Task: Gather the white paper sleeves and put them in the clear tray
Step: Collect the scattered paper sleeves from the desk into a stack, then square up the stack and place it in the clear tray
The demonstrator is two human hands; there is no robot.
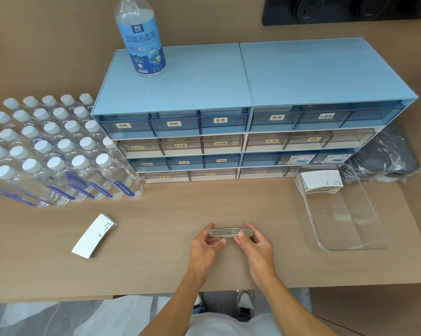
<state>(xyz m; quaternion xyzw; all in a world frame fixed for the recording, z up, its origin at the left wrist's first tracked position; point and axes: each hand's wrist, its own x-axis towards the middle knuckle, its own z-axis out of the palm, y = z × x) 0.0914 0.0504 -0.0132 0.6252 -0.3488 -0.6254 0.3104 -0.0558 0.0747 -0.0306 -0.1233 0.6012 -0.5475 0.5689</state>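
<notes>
White paper sleeves, flattened and bunched into a stack (230,233), sit edge-on between both hands near the front edge of the wooden table (204,204). The left hand (205,243) clasps one end with thumb and fingers, and the right hand (251,241) pinches the other end. Holding the stack from both ends looks like a way to square the edges so the sleeves travel as one block.

The clear tray (350,243) rests toward the table's right edge, well apart from the hands. Another stack of sleeves (319,181) already lies at its far end, leaving the near part bare, probably for this bundle.

A third bunch of sleeves (94,236) lies flat near the table's left side, ungathered, so the task seems roughly midway.

Behind stand blue and white drawer units (228,93) and, at the left, a pack of water bottles (54,151).
</notes>
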